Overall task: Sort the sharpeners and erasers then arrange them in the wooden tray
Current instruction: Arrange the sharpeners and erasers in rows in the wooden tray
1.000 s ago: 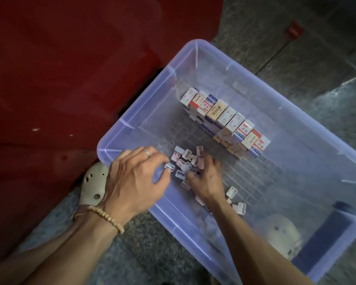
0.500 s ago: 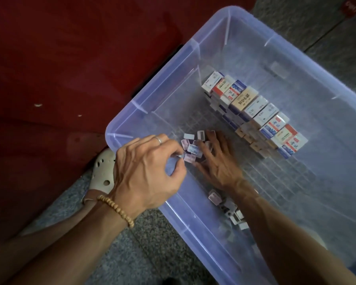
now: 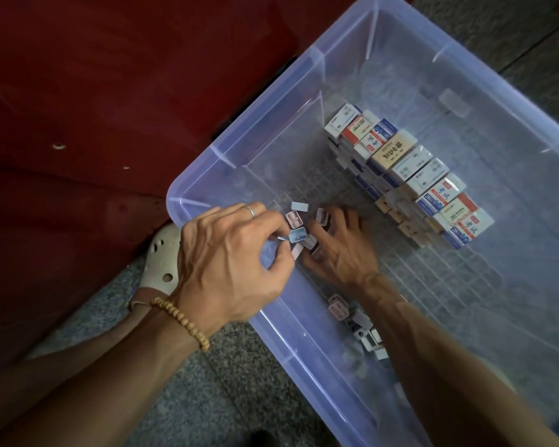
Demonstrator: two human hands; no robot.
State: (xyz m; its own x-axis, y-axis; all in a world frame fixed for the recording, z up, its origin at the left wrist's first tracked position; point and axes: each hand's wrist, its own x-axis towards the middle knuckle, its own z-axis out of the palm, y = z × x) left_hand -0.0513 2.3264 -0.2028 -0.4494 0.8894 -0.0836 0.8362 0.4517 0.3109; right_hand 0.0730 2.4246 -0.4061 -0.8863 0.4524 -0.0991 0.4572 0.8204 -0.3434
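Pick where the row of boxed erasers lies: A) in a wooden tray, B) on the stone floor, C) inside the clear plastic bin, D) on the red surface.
C: the erasers sit lined up on the ribbed bottom of the bin, enclosed by its walls.

Beside my clear plastic bin (image 3: 188, 201) there's my cream clog (image 3: 162, 262) on the speckled floor (image 3: 226, 395), by a red wall (image 3: 94, 91)

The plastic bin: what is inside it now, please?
Inside the plastic bin are a row of boxed erasers, small sharpeners between the left hand and right hand, and more sharpeners near the right forearm. Pieces under the hands are hidden.
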